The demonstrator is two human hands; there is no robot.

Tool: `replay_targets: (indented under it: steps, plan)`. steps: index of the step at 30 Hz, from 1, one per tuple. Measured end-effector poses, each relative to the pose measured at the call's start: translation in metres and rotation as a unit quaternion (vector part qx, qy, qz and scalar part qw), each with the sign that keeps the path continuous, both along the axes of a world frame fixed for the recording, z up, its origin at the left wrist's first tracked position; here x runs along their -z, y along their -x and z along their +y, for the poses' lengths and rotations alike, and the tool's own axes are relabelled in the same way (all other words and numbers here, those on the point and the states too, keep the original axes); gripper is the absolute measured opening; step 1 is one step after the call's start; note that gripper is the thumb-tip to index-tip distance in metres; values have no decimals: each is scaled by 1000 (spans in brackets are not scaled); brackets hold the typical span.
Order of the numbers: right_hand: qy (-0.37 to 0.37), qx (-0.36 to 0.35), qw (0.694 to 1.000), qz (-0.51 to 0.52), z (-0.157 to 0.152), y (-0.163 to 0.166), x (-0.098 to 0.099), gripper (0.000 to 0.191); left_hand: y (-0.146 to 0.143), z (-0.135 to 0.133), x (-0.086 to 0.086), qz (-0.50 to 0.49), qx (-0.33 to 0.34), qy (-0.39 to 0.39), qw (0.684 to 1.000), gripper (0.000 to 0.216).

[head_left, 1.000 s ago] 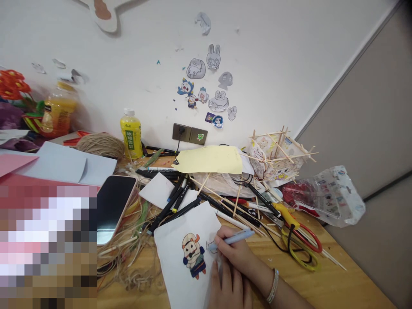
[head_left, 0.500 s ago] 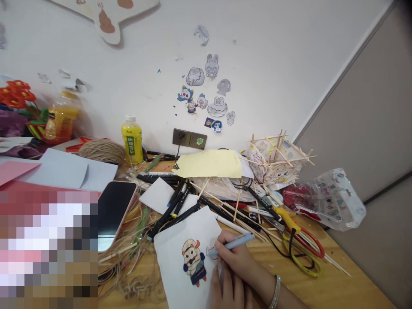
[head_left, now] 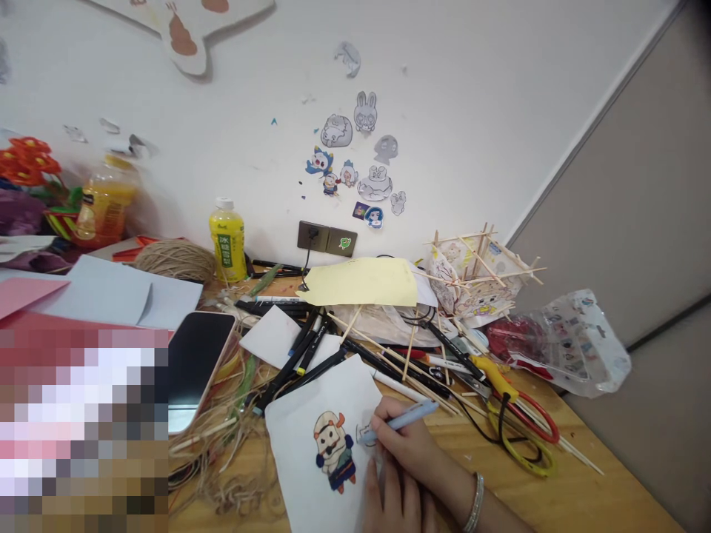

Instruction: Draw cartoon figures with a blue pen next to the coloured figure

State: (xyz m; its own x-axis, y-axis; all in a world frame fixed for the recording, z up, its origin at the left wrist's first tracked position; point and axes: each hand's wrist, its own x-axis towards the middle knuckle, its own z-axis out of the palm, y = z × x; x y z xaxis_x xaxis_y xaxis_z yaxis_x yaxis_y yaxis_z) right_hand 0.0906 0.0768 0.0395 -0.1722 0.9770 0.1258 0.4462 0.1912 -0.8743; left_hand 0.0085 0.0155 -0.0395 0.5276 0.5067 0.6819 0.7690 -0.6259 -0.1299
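Observation:
My right hand [head_left: 408, 443], with a bracelet [head_left: 475, 503] at its wrist, grips a light blue pen [head_left: 412, 417]. The pen's tip touches a white sheet of paper [head_left: 303, 414] beside a small dark outline. A coloured cartoon figure [head_left: 335, 451] with a white hood and dark blue skirt is on the same sheet, left of the pen. Below the right hand, my left hand [head_left: 393, 503] rests on the sheet's lower right part with its fingers stretched out. The lower part of the left hand runs out of the picture.
A phone [head_left: 201, 370] lies left of the sheet among loose twine. Behind are black markers [head_left: 314, 344], wooden sticks [head_left: 409, 355] and a yellow paper [head_left: 364, 283]. To the right lie scissors [head_left: 533, 414] with red and yellow handles and a plastic bag [head_left: 589, 348]. A yellow bottle [head_left: 227, 240] stands by the wall.
The pen tip has shifted very slightly at the small outline, where a little more line seems to show. My left hand stays in place.

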Motion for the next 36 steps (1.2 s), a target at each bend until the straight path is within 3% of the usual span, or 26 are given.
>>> replay_targets:
  steps: [3, 12, 36]
  plan:
    - [13, 0, 1000, 12, -1, 1, -3, 31, 1, 0, 1, 16, 20, 16, 1000, 31]
    - [38, 4, 999, 12, -3, 2, -8, 28, 2, -12, -25, -8, 1, 70, 997, 23]
    - [25, -2, 999, 26, -1, 1, -9, 27, 4, -13, -29, 7, 2, 105, 994, 24]
